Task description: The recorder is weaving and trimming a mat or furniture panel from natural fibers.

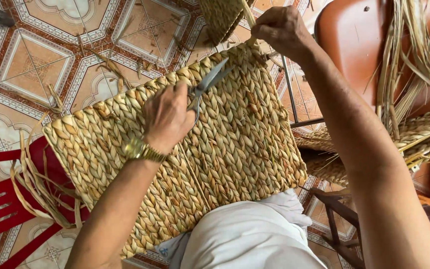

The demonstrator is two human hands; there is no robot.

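Scissors [206,85] in left hand [167,117] over braided straw mat [225,149].

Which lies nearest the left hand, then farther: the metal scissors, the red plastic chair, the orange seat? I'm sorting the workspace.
1. Metal scissors: held in the left hand.
2. Red plastic chair: lower left.
3. Orange seat: upper right.

No packages, labels, signs or screens show in this view.

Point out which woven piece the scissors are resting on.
The big flat woven mat across the lap, under the left hand with the scissors. The other woven pieces lie at the top edge and far right.
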